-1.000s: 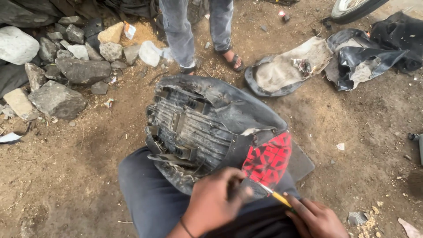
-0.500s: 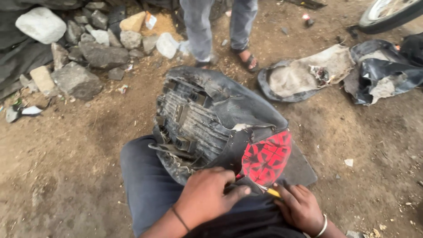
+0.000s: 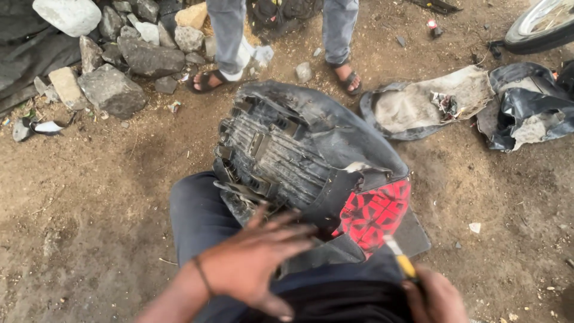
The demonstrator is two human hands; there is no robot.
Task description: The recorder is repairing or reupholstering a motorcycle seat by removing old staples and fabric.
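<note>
While the upturned motorcycle seat rests across my lap on my dark blue trousers, my left hand is spread over its near edge, fingers apart and flat, gripping nothing; the hand is blurred, so I cannot tell whether the palm presses on the cover or hovers just above it. My right hand sits low at the bottom edge of the view, fingers closed around a tool with a yellow handle; its pale tip points up toward the red patterned cover, and it looks like a screwdriver, though too little of it shows to be sure. That red cover is folded over the near right corner of the seat, beside the black ribbed plastic base that faces upward; dark vinyl wraps over the far and right rims of the base. Beyond the seat another person's legs in grey trousers stand on the dirt ground, feet in sandals; a pile of grey rocks lies to the far left. Well off to the right lie a worn seat foam and a crumpled black cover, touching each other; a wheel shows at the top right corner.
</note>
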